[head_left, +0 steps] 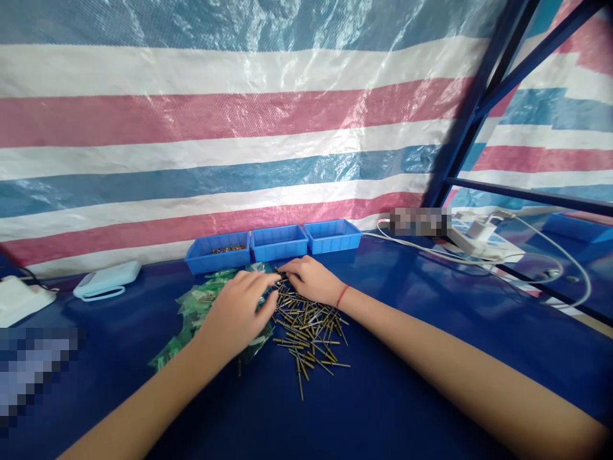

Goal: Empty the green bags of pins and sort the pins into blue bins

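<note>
Reaching in: both hands work low over the table point(383, 409), near the heart of the dial; I take the pile as its centre, with twelve toward the striped sheet point(239, 121).
Pile: metal pins point(306, 332) with brassy sleeves lie loose at the centre, probably tipped there so either hand can pick at them. A lone pin point(240, 367) sits apart at eight.
Left hand point(238, 310): in from eight, palm down over the bags, wrist fairly straight, fingers pointing toward two. The thumb stands apart from the forefinger; whether anything is gripped, I can't tell.
Right hand point(311, 279): in from four, arched across the pile's twelve o'clock edge, its fingers bent toward nine and almost meeting the left fingertips. Its grip is hidden too. A red cord point(342, 296) circles the wrist.
Green bags point(191, 316): heaped at nine to ten, right beside the pins, seemingly to keep them under the left hand.
Trays: the left tray point(218, 263) at eleven holds small metal parts point(228, 249); the middle tray point(281, 253) and right tray point(335, 243) straddle twelve. Lined along the back, they likely leave elbow room in front.
</note>
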`<move>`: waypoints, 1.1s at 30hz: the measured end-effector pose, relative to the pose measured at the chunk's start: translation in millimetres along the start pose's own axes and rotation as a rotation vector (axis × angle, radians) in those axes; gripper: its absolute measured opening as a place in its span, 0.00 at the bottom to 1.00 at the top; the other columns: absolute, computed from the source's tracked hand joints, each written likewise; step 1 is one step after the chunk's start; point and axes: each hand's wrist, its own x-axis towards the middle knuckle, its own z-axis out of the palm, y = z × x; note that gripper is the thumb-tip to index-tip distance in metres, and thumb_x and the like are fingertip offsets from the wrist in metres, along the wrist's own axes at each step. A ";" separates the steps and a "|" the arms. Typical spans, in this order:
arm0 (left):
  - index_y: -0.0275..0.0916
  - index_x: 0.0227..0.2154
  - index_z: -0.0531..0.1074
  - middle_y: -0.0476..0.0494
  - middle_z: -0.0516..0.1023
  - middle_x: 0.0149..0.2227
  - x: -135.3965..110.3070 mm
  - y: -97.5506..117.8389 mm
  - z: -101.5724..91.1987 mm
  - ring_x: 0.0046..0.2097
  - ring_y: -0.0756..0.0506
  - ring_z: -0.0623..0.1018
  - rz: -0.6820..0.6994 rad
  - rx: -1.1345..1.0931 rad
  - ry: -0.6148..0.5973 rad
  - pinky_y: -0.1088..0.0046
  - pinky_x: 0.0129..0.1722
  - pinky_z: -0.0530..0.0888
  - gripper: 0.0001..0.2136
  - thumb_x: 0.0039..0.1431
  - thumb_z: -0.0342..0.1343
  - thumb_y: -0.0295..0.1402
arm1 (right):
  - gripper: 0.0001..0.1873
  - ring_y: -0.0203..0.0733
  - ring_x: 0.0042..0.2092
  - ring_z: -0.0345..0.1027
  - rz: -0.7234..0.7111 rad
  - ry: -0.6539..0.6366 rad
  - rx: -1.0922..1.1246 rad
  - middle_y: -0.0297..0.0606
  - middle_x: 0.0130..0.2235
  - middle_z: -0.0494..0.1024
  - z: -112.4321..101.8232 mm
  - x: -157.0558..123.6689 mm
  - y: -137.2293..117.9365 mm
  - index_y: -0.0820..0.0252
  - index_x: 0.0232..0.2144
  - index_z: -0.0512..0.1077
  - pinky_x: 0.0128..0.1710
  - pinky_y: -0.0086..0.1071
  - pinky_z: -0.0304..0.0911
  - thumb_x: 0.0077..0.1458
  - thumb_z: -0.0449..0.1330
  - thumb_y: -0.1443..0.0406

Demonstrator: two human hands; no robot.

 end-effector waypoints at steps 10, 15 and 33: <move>0.38 0.43 0.71 0.43 0.77 0.41 -13.7 -1.4 6.1 0.43 0.43 0.73 0.148 -0.002 -0.021 0.63 0.43 0.68 0.09 0.62 0.48 0.28 | 0.10 0.40 0.42 0.72 0.017 0.050 0.054 0.39 0.40 0.80 0.5 -9.0 -0.6 0.61 0.36 0.76 0.48 0.35 0.60 0.56 0.55 0.70; 0.39 0.40 0.72 0.44 0.77 0.39 -16.1 3.0 9.9 0.43 0.43 0.73 0.157 -0.027 -0.041 0.62 0.43 0.69 0.09 0.62 0.48 0.28 | 0.11 0.41 0.41 0.72 0.104 0.088 0.086 0.37 0.39 0.80 4.3 -10.2 0.8 0.60 0.36 0.77 0.44 0.34 0.64 0.53 0.56 0.72; 0.40 0.36 0.74 0.47 0.78 0.38 -18.6 2.1 12.4 0.41 0.45 0.73 0.048 -0.171 -0.129 0.62 0.44 0.69 0.09 0.63 0.48 0.29 | 0.17 0.45 0.46 0.67 0.052 0.001 0.060 0.36 0.44 0.79 12.7 4.5 19.0 0.54 0.46 0.74 0.48 0.44 0.61 0.58 0.52 0.70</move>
